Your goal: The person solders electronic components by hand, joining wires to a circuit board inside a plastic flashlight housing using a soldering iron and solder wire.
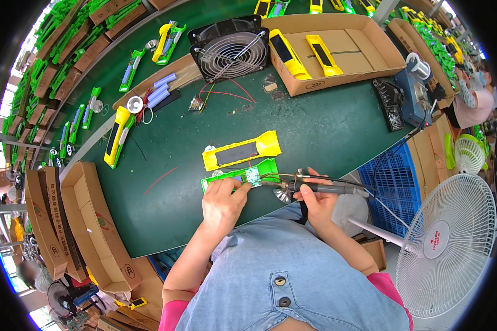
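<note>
My left hand (225, 204) is closed on the near edge of a green plastic flashlight half-shell (268, 167), which lies on the table. Inside the shell, a small pale circuit board (253, 176) shows beside my fingertips. My right hand (319, 201) grips a black-handled soldering iron (332, 188), its thin metal end pointing left at the board. A slim wire-feed tube runs along the iron. Below its front part sits a silver lamp reflector (282, 195). Just beyond the green shell lies a yellow flashlight half-shell (269, 143) with a dark panel.
A black fan with a wire guard (233, 52) stands at the back, beside a cardboard box (364, 60) holding yellow shells. Blue battery cells (159, 97) lie far left. At right are a solder spool (419, 67), a blue crate (389, 182) and a white fan (446, 245).
</note>
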Motion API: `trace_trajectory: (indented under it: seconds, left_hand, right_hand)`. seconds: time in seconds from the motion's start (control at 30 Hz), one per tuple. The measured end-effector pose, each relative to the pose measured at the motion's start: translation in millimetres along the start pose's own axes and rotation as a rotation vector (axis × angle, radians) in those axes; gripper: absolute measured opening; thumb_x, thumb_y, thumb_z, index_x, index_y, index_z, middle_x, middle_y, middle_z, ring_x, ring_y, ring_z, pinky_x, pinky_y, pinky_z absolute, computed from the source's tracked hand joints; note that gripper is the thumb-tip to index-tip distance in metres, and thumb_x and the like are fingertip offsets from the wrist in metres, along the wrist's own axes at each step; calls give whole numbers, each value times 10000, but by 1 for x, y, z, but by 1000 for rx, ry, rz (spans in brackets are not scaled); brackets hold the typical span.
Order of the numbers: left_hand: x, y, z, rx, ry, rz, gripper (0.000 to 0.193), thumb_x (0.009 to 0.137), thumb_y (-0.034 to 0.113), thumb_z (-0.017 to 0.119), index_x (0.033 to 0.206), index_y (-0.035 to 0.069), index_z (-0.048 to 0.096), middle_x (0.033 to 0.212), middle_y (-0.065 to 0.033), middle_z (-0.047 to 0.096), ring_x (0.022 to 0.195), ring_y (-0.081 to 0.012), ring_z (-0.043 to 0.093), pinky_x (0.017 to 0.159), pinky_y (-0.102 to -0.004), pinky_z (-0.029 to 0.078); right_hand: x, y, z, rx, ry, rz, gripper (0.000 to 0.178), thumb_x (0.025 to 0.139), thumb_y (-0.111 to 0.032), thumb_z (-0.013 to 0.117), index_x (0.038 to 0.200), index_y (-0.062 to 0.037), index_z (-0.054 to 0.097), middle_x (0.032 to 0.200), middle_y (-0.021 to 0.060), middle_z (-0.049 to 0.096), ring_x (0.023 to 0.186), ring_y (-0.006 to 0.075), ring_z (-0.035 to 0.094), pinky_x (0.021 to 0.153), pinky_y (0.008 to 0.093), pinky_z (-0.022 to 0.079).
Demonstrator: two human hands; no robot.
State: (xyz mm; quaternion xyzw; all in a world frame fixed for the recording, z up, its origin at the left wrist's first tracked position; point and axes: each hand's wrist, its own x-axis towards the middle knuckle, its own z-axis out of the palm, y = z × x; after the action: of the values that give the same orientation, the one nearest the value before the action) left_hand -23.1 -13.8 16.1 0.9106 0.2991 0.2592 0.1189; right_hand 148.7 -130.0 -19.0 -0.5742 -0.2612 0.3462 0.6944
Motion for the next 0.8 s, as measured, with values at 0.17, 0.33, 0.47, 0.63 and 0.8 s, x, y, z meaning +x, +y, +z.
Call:
trace_trajectory:
  seconds: [0.17,0.33,0.47,0.63,0.8]
  left_hand:
    - [-1,0,0,1,-4,-3,204,605,29,660,805,73,659,700,-38,524,649,-198,542,587,-325,432]
    - [0,1,1,9,-10,-5,217,597,25,660,809,72,656,707,-42,522,652,-204,538,594,-330,430]
    - [1,2,-1,10,-12,-3,206,619,29,667,822,69,656,734,-48,529,677,-215,534,601,-332,428]
    - [8,-12,-9,-109,201,-250,212,687,10,649,894,57,663,859,-102,554,774,-248,535,661,-356,439]
    - [33,-68,-7,257,-202,-332,347,685,8,575,1025,66,619,858,-132,534,769,-302,538,708,-373,450]
  right_hand:
    - [4,0,-6,140,-9,13,224,795,-1,599,991,72,516,1225,200,372,838,214,607,591,252,569]
    - [9,0,-9,148,41,-68,227,799,-8,598,1001,63,521,1173,185,426,752,209,623,612,267,556]
    - [13,-1,-20,130,26,-108,240,806,-8,586,1025,61,516,1150,169,453,725,194,623,600,262,539]
    - [32,-17,-40,10,27,-321,267,829,-4,542,1084,45,481,1020,157,539,638,161,610,562,244,510]
    - [90,-56,-45,-203,46,-428,241,853,-58,518,1068,28,449,848,162,605,539,149,564,502,238,458]
